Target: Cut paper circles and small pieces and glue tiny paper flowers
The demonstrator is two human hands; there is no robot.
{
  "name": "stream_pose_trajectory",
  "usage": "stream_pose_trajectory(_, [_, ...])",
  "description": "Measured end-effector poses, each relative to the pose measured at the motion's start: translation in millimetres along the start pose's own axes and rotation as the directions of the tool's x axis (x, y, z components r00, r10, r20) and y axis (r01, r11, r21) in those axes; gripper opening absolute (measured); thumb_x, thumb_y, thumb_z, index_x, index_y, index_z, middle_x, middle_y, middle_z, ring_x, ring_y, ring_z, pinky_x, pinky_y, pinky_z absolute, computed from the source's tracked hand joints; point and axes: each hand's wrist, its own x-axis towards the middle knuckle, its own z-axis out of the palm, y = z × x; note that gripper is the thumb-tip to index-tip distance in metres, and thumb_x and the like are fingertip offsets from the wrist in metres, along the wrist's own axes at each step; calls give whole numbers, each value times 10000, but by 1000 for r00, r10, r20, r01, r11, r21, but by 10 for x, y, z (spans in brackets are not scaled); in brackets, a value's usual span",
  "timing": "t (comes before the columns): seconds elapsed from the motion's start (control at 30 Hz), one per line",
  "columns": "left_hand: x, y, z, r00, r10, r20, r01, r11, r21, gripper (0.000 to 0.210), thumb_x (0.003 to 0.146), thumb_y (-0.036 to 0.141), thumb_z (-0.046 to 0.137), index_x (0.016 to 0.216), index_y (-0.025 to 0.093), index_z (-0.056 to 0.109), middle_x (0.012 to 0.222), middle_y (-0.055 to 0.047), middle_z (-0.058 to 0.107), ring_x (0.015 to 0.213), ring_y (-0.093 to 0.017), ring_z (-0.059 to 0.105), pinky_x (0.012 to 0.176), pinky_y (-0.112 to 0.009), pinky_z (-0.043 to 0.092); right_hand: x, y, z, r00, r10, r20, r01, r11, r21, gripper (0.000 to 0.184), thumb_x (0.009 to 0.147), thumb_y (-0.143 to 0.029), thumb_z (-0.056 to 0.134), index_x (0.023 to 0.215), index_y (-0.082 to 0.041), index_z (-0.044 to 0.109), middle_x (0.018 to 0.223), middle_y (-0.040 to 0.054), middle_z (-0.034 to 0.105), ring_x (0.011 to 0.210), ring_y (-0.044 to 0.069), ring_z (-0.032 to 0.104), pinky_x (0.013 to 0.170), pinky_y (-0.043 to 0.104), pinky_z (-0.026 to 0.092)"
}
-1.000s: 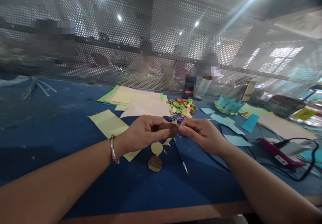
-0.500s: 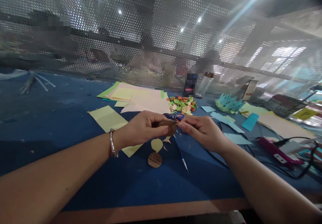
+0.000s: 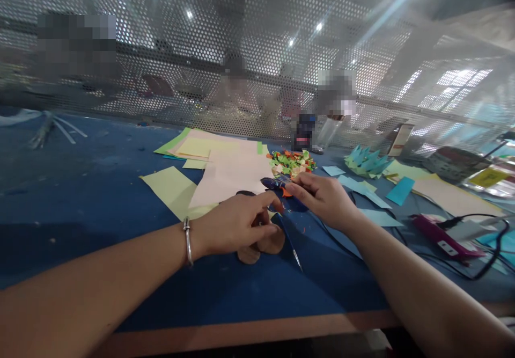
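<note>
My left hand (image 3: pixel 237 221) is low over the table, thumb on a round wooden disc (image 3: pixel 272 241) and index finger stretched past it. The fingers beneath are partly hidden. A second wooden disc (image 3: pixel 248 255) lies against the first, partly under the hand. My right hand (image 3: pixel 324 197) is pinched at the end of a dark blue, tube-shaped object (image 3: pixel 272 183) with a bit of orange beside it. Its exact kind does not show. A thin paintbrush (image 3: pixel 295 256) with a blue handle lies between the hands.
Cut paper scraps (image 3: pixel 292 163) are piled behind my hands. Pale paper sheets (image 3: pixel 237 170) lie to the left. Blue paper pieces (image 3: pixel 400 191), a folded paper shape (image 3: pixel 367 162) and a magenta power strip (image 3: pixel 446 237) with cables lie right. A perforated metal screen (image 3: pixel 193 73) stands behind.
My left hand has come down and nearer with the wooden disc, away from my right hand. The right hand has shifted slightly up and left. The yellow paper circle is now covered.
</note>
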Motion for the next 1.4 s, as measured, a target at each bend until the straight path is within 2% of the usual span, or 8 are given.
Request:
stream_pose_trajectory(0.13, [0,21,-16,998,31,-55,-18,975,220,357,861,378,664,1181,222,632,1017,-55,704,857,-221,644,723,-335,451,-2,-1,9,999,-9,36,12,997,-75,445,966,-573,483,735,-194,523,576,-48,456,537,105,391,541,246,258])
stream_pose_trajectory(0.27, [-46,58,23,995,76,69,-96,933,348,389,780,445,764,1070,201,676,1078,-71,660,981,-259,614,784,-358,457,11,-18,6,991,27,129,1,978,-210,458,965,-579,473,712,-198,501,561,-40,469,517,108,396,533,263,214])
stream_pose_trajectory(0.4, [-72,86,51,985,80,151,-125,939,320,279,778,359,769,995,205,685,996,-44,635,911,-226,595,734,-333,446,21,-40,1,969,77,234,0,950,-311,469,966,-572,476,688,-195,501,582,-23,503,545,117,424,545,270,217])
stream_pose_trajectory(0.7, [-31,69,-6,984,59,169,-104,956,275,436,756,342,763,1146,183,648,1071,-79,657,957,-246,604,811,-356,464,3,5,34,908,138,395,45,907,-420,436,986,-525,448,791,-193,652,781,52,699,714,183,606,572,280,262])
stream_pose_trajectory(0.83, [-28,25,-130,996,93,13,-93,959,269,375,773,347,717,1110,202,639,1089,-70,619,949,-235,602,805,-348,471,0,-30,5,896,209,391,4,878,-478,444,993,-516,429,816,-198,684,834,78,726,768,219,657,570,287,290])
stream_pose_trajectory(1.03, [41,-270,-271,990,-41,-131,90,916,391,229,775,278,633,988,194,650,1028,-83,564,812,-216,584,744,-360,469,-16,-74,-28,876,253,410,-11,861,-508,494,996,-552,404,791,-201,685,809,88,729,772,256,684,565,300,336])
stream_pose_trajectory(1.17, [40,-231,-179,975,67,-212,26,912,409,222,856,264,556,1039,202,667,1036,-81,567,881,-225,581,816,-372,469,-21,-84,-25,881,253,401,-7,852,-524,483,993,-548,411,806,-201,690,819,95,726,775,252,682,591,303,376])
stream_pose_trajectory(1.4, [-28,-40,37,998,59,8,-58,928,369,245,827,370,659,997,195,688,1022,-96,596,1019,-291,546,838,-392,454,-29,-84,-14,884,260,388,-10,840,-542,499,987,-571,403,807,-209,695,791,85,718,764,246,676,618,301,394])
